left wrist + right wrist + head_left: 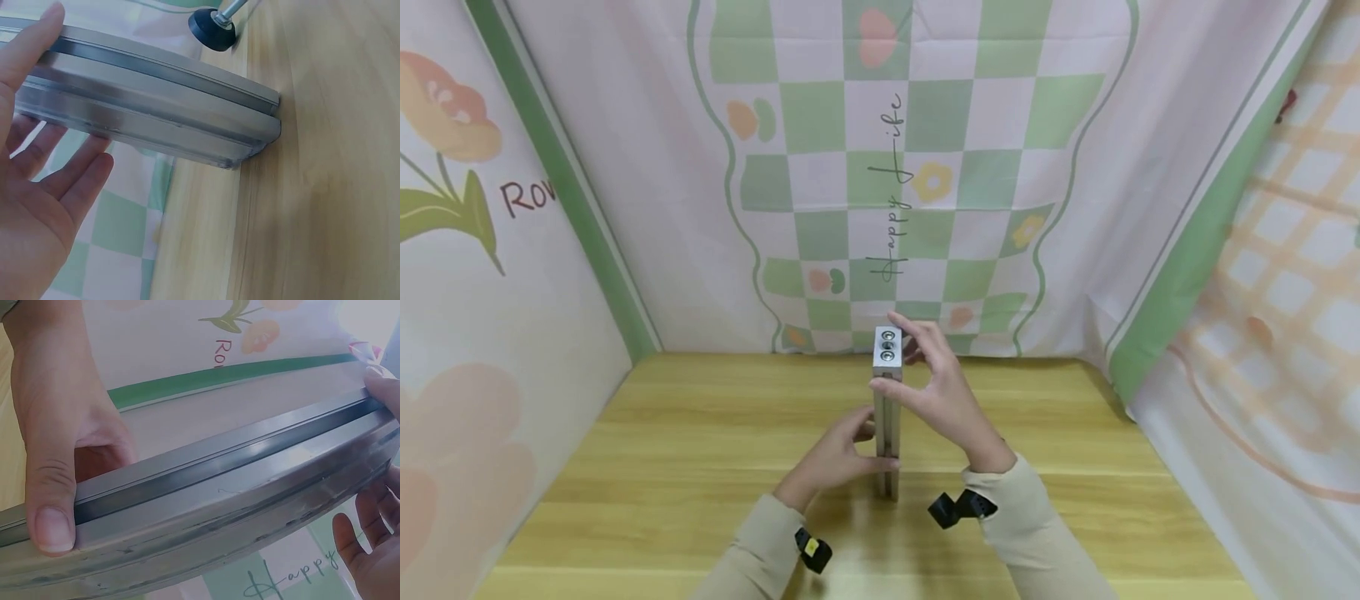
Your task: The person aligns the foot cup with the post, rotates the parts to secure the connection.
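Observation:
An aluminium profile point(887, 417) with long slots stands upright on the wooden table, its narrow end with several round holes facing up. My left hand point(838, 454) grips its lower part, thumb across the near side. In the right wrist view, this left thumb point(53, 525) lies over the slot. Higher up, my right hand point(936, 375) holds the top end between thumb and fingers, from the right side. The left wrist view shows the profile point(156, 100) with its lower end at the wood and left fingertips point(94, 169) along its underside.
Beside the profile in the left wrist view is a black round foot point(212, 30) on a metal rod. The wooden table point(700, 433) meets a checked curtain point(880, 167) at the back, with printed cloth on both sides. Each wrist wears a black device point(955, 508).

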The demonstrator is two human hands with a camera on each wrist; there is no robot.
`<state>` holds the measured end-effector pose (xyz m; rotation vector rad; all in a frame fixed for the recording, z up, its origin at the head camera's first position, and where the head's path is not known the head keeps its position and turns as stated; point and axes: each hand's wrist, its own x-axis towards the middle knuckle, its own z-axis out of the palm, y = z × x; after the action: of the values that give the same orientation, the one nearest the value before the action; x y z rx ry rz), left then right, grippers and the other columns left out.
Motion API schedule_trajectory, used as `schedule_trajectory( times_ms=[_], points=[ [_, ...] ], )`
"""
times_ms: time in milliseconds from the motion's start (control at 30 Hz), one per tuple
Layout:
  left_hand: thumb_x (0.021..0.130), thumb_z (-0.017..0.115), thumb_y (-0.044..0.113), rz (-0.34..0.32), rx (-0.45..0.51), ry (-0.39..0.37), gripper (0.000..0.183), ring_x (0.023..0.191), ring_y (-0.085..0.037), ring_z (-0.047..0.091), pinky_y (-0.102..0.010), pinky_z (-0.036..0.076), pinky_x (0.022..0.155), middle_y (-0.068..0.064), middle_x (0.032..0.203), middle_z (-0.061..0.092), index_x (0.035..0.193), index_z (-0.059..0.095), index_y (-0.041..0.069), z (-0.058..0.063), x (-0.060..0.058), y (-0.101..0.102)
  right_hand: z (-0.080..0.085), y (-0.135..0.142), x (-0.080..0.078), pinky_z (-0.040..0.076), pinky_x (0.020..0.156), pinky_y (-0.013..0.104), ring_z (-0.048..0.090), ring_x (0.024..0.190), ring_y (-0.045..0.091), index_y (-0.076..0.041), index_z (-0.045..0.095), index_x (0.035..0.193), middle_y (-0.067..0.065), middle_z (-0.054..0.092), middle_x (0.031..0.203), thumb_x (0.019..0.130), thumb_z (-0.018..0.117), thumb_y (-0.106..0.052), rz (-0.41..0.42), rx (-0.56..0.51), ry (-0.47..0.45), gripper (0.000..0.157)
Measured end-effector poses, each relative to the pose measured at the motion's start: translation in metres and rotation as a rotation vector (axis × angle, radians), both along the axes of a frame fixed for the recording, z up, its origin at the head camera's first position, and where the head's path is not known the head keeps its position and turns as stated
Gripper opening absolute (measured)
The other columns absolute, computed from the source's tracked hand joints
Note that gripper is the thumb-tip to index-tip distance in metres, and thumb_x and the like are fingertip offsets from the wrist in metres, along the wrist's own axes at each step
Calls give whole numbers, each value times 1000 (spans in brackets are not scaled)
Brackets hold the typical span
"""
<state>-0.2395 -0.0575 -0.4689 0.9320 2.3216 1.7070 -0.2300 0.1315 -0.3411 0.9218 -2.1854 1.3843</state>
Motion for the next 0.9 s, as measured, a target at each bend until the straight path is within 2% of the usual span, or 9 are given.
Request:
schedule_trajectory(
  times_ms=[200, 333, 533, 700, 900],
  points=[
    [82, 86, 29, 9, 24, 0, 64, 119, -20, 60, -51, 44, 104, 8, 133, 58, 138, 54, 30, -2, 1, 5, -2, 9, -4, 46, 90, 36, 48, 101, 25, -17, 46, 148, 5, 48, 121, 85, 81, -9, 59, -73, -101, 72],
    [81, 86, 30, 29, 35, -17, 61, 119, -23, 59, -54, 45, 102, 9, 130, 59, 134, 56, 31, -4, 2, 7, -5, 14, -7, 44, 90, 34, 48, 104, 28, -17, 44, 149, 7, 47, 122, 89, 78, -13, 102, -100, -170, 69],
    [82, 85, 33, 32, 14, -24, 63, 119, -25, 59, -53, 46, 101, 7, 131, 59, 136, 55, 30, -4, 3, 6, -9, 14, -10, 45, 91, 38, 48, 104, 28, -16, 43, 149, 8, 47, 119, 90, 77, -22, 129, -113, -183, 68],
    [95, 71, 36, 0, -29, -43, 54, 122, -25, 56, -48, 46, 102, 2, 137, 55, 144, 49, 27, -4, 2, 3, -10, 13, -10, 43, 91, 40, 48, 103, 27, -18, 44, 148, 9, 47, 118, 90, 78, -27, 129, -124, -189, 68],
    [107, 51, 30, -38, -47, -131, 50, 129, -30, 50, -46, 46, 103, -8, 143, 51, 154, 36, 25, 2, 0, 2, -9, 11, -9, 44, 88, 37, 48, 102, 28, -23, 45, 147, 9, 46, 118, 89, 78, -34, 119, -127, -219, 68]
  ],
)
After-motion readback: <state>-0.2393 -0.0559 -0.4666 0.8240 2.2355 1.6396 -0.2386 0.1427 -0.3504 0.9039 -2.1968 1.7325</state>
